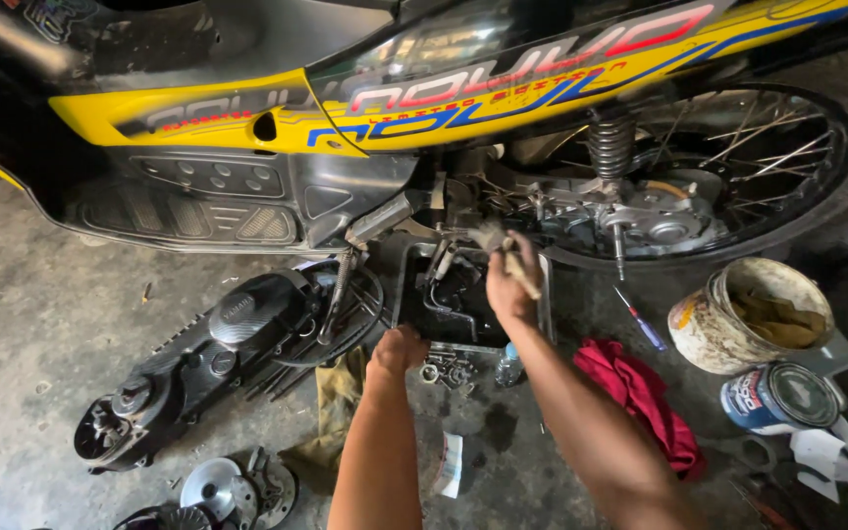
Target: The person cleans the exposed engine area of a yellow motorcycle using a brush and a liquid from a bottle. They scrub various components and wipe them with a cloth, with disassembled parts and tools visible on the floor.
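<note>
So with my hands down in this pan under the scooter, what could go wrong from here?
1. The small loose parts by your left hand lie on the bare floor and could scatter or get lost.
2. The brush in your right hand may flick dirty liquid from the metal pan onto the red rag.

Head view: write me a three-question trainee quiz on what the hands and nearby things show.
1. True or false: the right hand holds a brush over the dark tray.
2. The red rag lies: A) left of the left hand; B) right of the right forearm; C) inside the bucket.
3. Which removed part lies on the floor left of the tray?

Key: 1 true; 2 B; 3 the black engine side cover.
</note>
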